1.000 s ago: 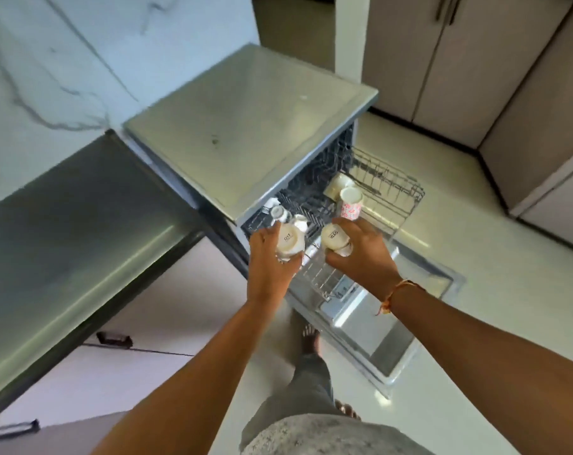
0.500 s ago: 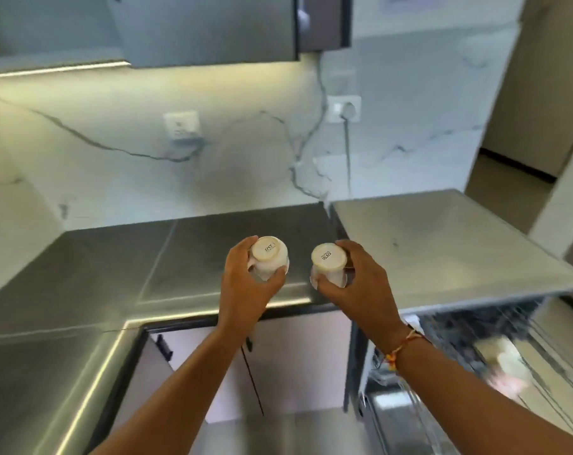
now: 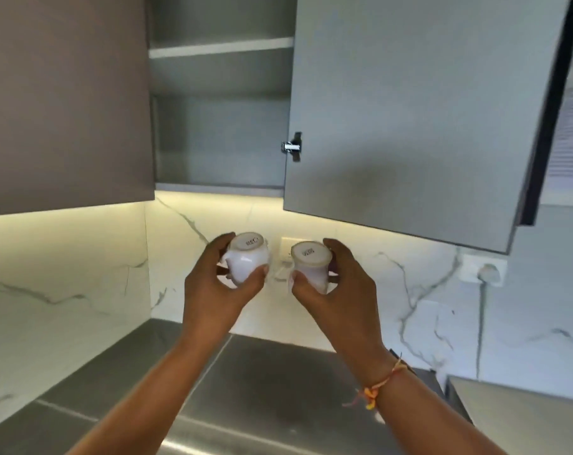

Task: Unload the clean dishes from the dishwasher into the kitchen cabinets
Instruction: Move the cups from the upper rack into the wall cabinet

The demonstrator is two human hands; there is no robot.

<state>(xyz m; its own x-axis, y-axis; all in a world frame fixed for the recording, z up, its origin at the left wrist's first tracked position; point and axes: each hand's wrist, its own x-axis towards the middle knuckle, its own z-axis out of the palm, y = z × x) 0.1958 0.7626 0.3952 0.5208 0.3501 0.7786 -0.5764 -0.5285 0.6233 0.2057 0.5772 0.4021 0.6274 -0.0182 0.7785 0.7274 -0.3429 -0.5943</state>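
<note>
Left cup (image 3: pixel 245 264) gripped by left hand (image 3: pixel 213 292), right cup (image 3: pixel 311 272) by right hand (image 3: pixel 344 290), bases up, stamps (image 3: pixel 252 242) illegible.

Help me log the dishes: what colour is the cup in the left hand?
The cup is white, its base bearing a small dark mark; head view.

Each hand holds a small white cup upside down, base toward the camera, above the steel table (image 3: pixel 278 382). The left hand (image 3: pixel 213 290) grips the left cup (image 3: pixel 247 259); the right hand (image 3: pixel 340 287) grips the right cup (image 3: pixel 311 266), and a braided thread band (image 3: pixel 381 382) circles its wrist. The cups are near each other but apart. Above them hangs an open wall cabinet (image 3: pixel 222 139), its door (image 3: pixel 419 116) swung out to the right. A marble backsplash (image 3: pixel 65 267) runs behind.
</note>
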